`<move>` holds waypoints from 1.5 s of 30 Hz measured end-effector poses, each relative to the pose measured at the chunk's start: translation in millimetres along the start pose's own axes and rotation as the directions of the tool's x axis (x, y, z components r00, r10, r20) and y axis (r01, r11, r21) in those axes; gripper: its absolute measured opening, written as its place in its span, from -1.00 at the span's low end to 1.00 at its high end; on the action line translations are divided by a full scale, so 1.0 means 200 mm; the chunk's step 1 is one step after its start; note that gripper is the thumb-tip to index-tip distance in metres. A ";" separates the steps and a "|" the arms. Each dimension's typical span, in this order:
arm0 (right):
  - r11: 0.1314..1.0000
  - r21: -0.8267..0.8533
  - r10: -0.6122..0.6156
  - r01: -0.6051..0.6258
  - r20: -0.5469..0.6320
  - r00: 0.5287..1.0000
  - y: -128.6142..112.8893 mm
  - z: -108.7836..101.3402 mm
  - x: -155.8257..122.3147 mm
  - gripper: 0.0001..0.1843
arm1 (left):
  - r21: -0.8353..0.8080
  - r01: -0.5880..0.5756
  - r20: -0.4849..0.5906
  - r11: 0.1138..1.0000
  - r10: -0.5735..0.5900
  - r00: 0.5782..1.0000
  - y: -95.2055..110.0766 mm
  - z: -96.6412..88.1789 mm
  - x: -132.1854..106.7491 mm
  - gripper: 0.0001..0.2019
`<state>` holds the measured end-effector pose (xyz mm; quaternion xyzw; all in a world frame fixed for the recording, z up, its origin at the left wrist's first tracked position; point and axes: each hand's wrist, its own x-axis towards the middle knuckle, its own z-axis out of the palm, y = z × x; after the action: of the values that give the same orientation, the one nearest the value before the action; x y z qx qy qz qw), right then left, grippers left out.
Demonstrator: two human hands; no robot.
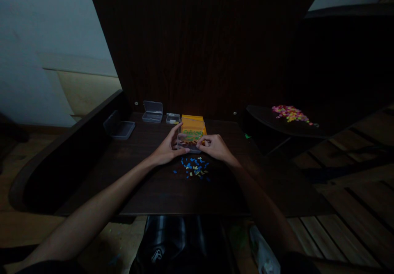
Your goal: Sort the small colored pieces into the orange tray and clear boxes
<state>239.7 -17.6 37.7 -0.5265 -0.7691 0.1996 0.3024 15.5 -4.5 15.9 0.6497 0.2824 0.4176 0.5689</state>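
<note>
Across the upper centre, a dark upright panel (pixel 200 48); below, spanning the middle, a dark tabletop (pixel 147 183). At frame centre, left hand (pixel 168 147), clamped around the left end of a clear case (pixel 193 149), thumb along the near edge; to its right, right hand (pixel 215 146), thumb and fingertips bunched at the case's near right part, impossible to make out whether meeting or pinching anything. Just behind the case, a yellow box (pixel 192 118). Left of centre, higher up, a clear box (pixel 153 112) standing open. Apparently inside the case, small brown shapes (pixel 184 143); just below it in the frame, scattered blue and pale yellow pieces (pixel 196 167).

Likeliest trouble: a spill, from a tilt under the left hand's squeeze or a knock by the right. Case seemingly opened toward the top of the frame, near edge facing the bottom, long axis probably left to right.
</note>
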 end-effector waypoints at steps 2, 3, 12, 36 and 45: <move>1.000 -0.014 0.010 -0.010 0.012 1.000 0.00 0.00 0.00 -0.80 | 0.002 -0.005 0.003 1.000 0.005 1.000 0.00 0.00 0.00 0.00; 1.000 -0.020 0.014 -0.014 0.015 1.000 0.00 0.00 0.00 -0.81 | 0.001 -0.010 0.007 1.000 0.010 1.000 0.00 0.00 0.00 -0.01; 0.994 -0.105 0.009 -0.007 0.011 1.000 0.00 0.00 0.00 -0.83 | -0.008 -0.039 0.035 0.999 0.039 0.999 -0.01 0.00 0.00 -0.02; 0.967 0.184 -0.218 0.177 0.232 0.948 -0.12 0.03 -0.06 -0.71 | 0.034 -0.066 -0.192 0.997 0.072 0.979 0.00 -0.02 0.03 -0.01; 0.947 -0.173 -0.181 0.271 0.412 0.893 -0.18 0.16 -0.07 -0.73 | 0.000 -0.057 -0.179 0.998 0.056 0.982 0.00 -0.02 0.03 0.03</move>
<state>197.4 -43.6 32.0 -0.4133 -0.8877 0.1752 0.1024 15.4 2.1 16.4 0.6159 0.3129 0.4910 0.5307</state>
